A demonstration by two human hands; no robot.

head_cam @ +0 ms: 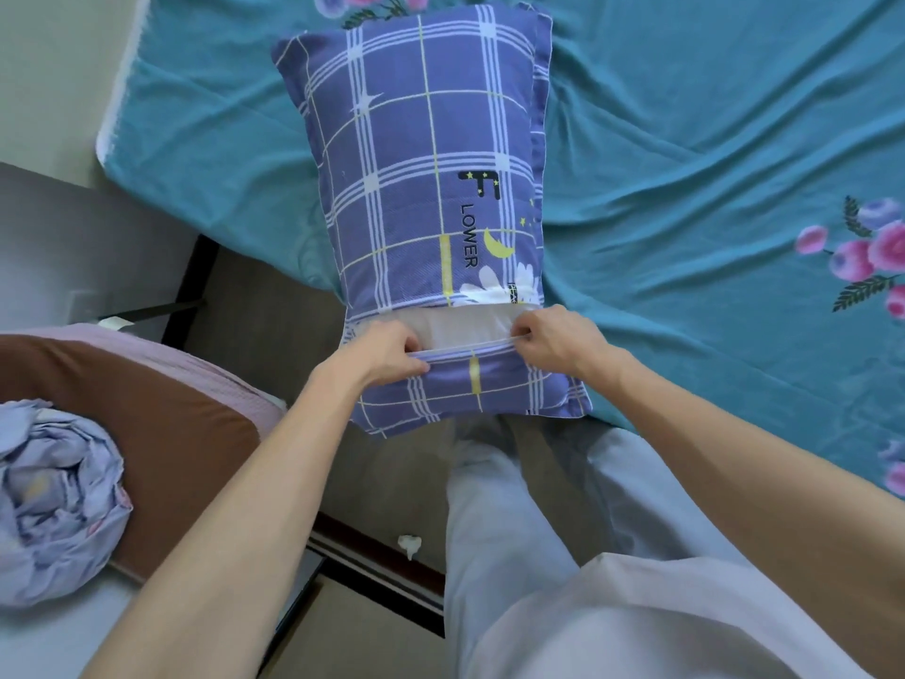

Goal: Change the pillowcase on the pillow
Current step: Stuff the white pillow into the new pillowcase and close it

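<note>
The plump pillow in its purple plaid cotton pillowcase (421,188) lies lengthwise on the teal floral bedsheet (710,139), its near end hanging over the bed's edge toward the person, which puts the opening within easy reach; that opening runs across the near end, and a strip of the white inner pillow (470,325) shows through it; the left hand (387,350) has its fingers curled over the pale hem of the near flap (480,389), pinching it, and the right hand (553,335) pinches the same hem farther along, so the edge is stretched taut between them, probably to draw the flap over the exposed white end; judged from this, the case is nearly on and only the closing tuck is left; a crumpled lavender fabric bundle (54,502), perhaps the other case, sits apart on a brown cushion (161,433) at the left
</note>
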